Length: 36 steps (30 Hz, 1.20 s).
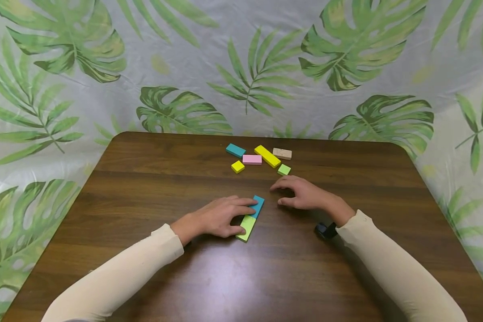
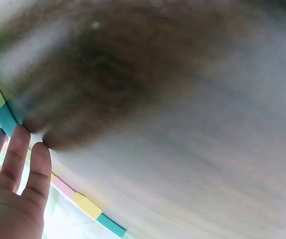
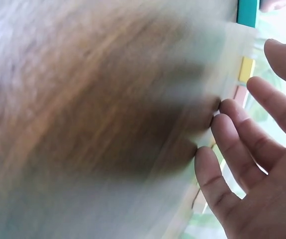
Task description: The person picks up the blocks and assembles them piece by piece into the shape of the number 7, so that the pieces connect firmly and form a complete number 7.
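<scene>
Near the middle of the table, a blue block (image 1: 259, 203) and a light green block (image 1: 247, 225) lie end to end in one slanted line. My left hand (image 1: 221, 217) rests beside them from the left, its fingertips over the blue block and its thumb at the green block's side. In the left wrist view the fingers (image 2: 39, 167) look straight and spread near the blue block (image 2: 4, 119). My right hand (image 1: 301, 193) holds nothing; its relaxed fingers (image 3: 235, 149) reach low over the table, right of the blue block and just nearer than a small green block (image 1: 284, 169).
Toward the far edge of the wooden table (image 1: 165, 170) lie a teal block (image 1: 235, 150), a pink block (image 1: 252, 159), a long yellow block (image 1: 267, 156), a beige block (image 1: 282, 153) and a small yellow block (image 1: 238, 167). Behind hangs a leaf-patterned cloth (image 1: 265, 53).
</scene>
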Each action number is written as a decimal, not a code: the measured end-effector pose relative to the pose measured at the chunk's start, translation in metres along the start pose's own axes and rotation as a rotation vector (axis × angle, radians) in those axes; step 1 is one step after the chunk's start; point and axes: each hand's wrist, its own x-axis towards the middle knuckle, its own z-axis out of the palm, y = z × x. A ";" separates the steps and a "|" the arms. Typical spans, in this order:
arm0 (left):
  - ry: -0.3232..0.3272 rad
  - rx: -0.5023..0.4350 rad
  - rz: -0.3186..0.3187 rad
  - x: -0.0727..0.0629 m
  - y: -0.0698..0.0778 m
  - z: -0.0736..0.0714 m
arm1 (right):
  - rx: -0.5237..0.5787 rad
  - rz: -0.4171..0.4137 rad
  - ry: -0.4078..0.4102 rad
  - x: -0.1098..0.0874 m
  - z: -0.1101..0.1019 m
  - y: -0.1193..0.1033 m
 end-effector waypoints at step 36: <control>0.043 -0.017 0.034 -0.006 0.005 0.003 | -0.134 0.220 0.008 0.022 -0.068 0.026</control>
